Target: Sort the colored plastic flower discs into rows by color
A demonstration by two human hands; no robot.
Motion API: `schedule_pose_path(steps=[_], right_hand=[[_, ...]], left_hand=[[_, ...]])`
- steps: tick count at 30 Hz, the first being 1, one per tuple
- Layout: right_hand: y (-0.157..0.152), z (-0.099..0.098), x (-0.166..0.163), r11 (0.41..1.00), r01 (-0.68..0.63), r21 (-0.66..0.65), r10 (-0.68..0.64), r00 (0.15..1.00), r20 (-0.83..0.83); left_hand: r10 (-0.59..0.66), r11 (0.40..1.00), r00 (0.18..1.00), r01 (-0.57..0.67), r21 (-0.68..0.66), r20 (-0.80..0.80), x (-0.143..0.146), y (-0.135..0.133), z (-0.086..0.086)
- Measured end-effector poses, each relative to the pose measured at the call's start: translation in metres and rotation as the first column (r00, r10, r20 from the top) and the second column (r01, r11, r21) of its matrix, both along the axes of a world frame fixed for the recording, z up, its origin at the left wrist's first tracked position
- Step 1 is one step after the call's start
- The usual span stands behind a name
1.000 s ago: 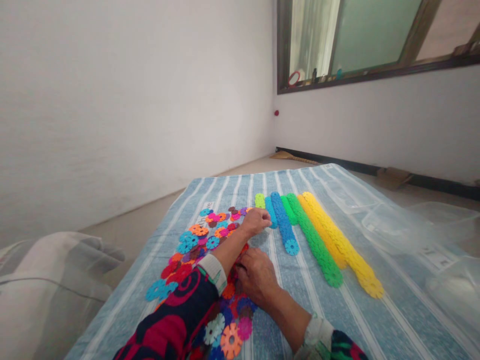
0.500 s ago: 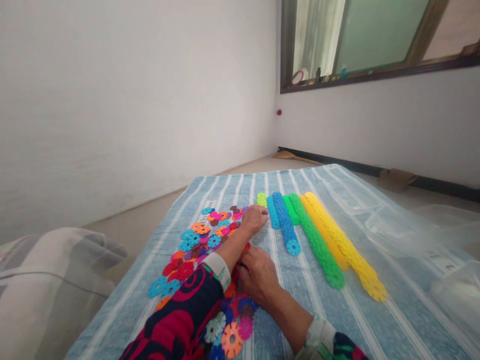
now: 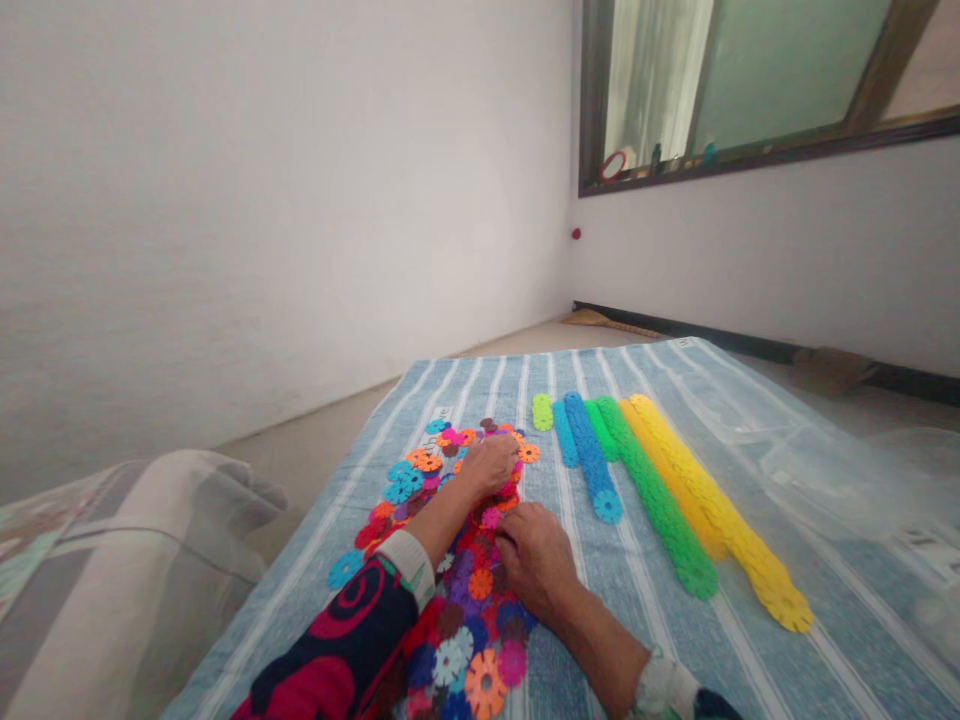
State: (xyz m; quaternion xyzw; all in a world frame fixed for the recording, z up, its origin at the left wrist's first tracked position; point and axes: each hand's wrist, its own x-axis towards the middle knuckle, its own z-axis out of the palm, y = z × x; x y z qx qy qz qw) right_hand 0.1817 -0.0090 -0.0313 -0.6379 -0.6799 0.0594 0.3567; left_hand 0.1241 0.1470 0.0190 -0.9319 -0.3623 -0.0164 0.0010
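Note:
Loose snowflake discs in orange, red, purple, brown and blue lie in a long heap on the striped cloth. Over the heap's far part is my left hand, its fingers curled down; what they hold is hidden. Nearer to me, my right hand rests at the heap's right side with bent fingers, their tips out of sight among the discs. To the right lie overlapping rows sorted by colour: a lime row, a dark blue row, a green row and a yellow row.
Clear plastic containers stand along the right side of the cloth. Grey checked fabric bulges at the lower left. Behind are a white wall and a window. A cardboard piece lies on the floor.
My left hand has drawn back from beside the lime row to above the heap, uncovering an orange disc. My right hand stays beside the heap. The whole view has shifted slightly.

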Motion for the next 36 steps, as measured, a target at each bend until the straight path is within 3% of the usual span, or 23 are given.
schedule_pose_path(steps=[8,12,16,22,28,33,36], right_hand=[[-0.002,0.001,-0.001,1.0,-0.003,-0.001,0.003,1.0,-0.025],[-0.003,0.0,-0.001,1.0,-0.016,0.018,0.017,0.998,-0.053],[-0.004,-0.003,0.0,0.999,-0.031,0.02,0.032,0.998,-0.061],[-0.006,-0.006,0.001,0.999,-0.044,0.025,0.046,0.996,-0.073],[-0.007,-0.007,0.002,0.998,-0.054,0.042,0.057,0.996,-0.065],[-0.008,-0.006,0.002,0.997,-0.056,0.044,0.059,0.996,-0.066],[-0.008,-0.005,0.002,0.998,-0.052,0.04,0.054,0.997,-0.063]], left_hand=[[-0.135,0.991,0.988,0.135,-0.001,0.072,-0.032,-0.008,-0.013],[-0.116,0.993,0.988,0.116,0.013,0.102,-0.033,-0.012,-0.018],[-0.05,0.997,0.992,0.043,0.061,0.119,-0.035,-0.017,-0.016],[0.255,0.96,0.963,-0.263,0.092,0.088,-0.04,-0.022,-0.009],[0.191,0.98,0.979,-0.194,0.037,0.075,-0.043,-0.027,-0.008],[0.342,0.937,0.934,-0.347,0.037,0.099,-0.056,-0.014,-0.005],[0.364,0.929,0.927,-0.368,0.031,0.094,-0.064,-0.011,-0.007]])
